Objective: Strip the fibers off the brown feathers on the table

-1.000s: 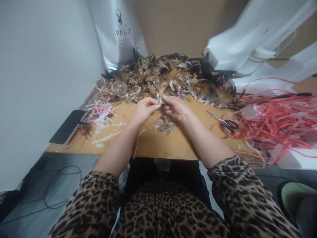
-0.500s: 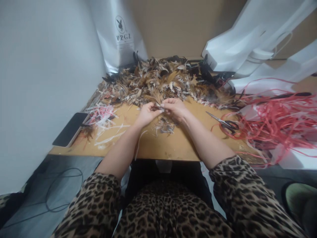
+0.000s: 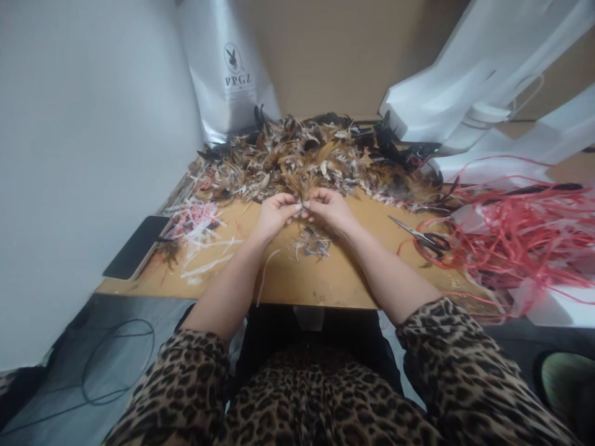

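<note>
- Feather tuft (image 3: 300,184), brown: held by its near end above the table (image 3: 320,285), just before the feather pile (image 3: 320,152); long axis near to far, tips pointed far.
- Left hand (image 3: 275,217): thumb and fingers closed on the tuft's base.
- Right hand (image 3: 331,212): likewise pinched, beside the left.
- Change: thumbs brought nearly level; left thumb previously placed nearer.
</note>
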A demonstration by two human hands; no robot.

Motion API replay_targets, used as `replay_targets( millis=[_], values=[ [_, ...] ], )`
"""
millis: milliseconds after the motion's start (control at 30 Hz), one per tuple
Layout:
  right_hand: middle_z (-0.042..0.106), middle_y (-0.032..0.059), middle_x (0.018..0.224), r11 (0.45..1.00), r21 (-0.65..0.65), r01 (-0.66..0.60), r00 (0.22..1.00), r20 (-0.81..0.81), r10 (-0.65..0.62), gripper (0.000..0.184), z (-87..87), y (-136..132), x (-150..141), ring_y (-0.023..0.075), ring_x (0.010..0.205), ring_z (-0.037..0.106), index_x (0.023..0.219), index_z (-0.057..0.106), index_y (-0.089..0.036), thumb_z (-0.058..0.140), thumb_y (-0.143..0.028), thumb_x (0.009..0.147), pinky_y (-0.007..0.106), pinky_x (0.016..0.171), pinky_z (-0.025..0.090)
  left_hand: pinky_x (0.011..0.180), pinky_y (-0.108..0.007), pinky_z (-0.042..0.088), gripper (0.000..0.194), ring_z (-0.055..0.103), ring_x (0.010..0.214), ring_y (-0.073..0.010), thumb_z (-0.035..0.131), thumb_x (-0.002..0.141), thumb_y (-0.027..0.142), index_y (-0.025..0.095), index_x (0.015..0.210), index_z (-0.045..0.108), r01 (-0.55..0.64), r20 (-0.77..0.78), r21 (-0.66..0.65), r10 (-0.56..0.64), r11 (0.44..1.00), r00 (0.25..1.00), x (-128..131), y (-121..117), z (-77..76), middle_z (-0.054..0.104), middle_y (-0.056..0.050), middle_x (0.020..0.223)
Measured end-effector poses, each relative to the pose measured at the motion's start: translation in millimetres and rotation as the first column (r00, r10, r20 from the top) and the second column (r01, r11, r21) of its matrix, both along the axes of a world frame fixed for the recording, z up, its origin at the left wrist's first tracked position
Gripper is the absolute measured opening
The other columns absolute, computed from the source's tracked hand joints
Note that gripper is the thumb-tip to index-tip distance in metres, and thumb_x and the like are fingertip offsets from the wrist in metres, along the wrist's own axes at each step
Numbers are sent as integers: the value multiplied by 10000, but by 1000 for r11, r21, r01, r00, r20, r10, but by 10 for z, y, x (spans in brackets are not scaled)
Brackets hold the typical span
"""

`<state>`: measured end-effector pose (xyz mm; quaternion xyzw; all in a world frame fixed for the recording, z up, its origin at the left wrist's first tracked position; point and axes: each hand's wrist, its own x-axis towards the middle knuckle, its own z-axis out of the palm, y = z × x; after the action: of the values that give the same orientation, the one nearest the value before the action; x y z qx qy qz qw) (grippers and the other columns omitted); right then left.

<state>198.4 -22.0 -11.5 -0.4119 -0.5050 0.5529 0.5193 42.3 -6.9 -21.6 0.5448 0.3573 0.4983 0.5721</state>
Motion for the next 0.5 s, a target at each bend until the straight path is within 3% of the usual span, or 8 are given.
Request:
replay_targets(
  millis=[200, 333, 500],
  values=[
    [659, 0, 577, 999, 35, 21, 1000, -14, -20, 267, -3, -12, -21, 91, 504, 600, 726, 604, -152, 773, -330, 620, 189, 481, 471, 431, -183, 328, 286, 470, 420, -52, 773, 634, 305, 137, 740, 567, 21, -66, 10, -20, 1000, 998, -8, -29, 58, 603, 13, 532],
    [673, 12, 590, 1000, 24, -7, 997, -73, 9, 268, -39, 11, -24, 86, 506, 595, 698, 620, -146, 781, -345, 620, 191, 491, 472, 482, -185, 404, 267, 554, 508, -74, 772, 633, 297, 136, 724, 579, 48, 18, 13, -48, 999, 999, -4, -3, 20, 630, -2, 580],
    [676, 16, 590, 996, -76, -50, 981, -189, 35, 301, -95, 52, -43, 75, 488, 585, 659, 615, -141, 811, -348, 563, 179, 483, 474, 548, -178, 460, 284, 594, 549, -68, 788, 615, 268, 140, 727, 561, 91, 140, -108, -76, 990, 987, 13, 15, -32, 649, 4, 616]
  ],
)
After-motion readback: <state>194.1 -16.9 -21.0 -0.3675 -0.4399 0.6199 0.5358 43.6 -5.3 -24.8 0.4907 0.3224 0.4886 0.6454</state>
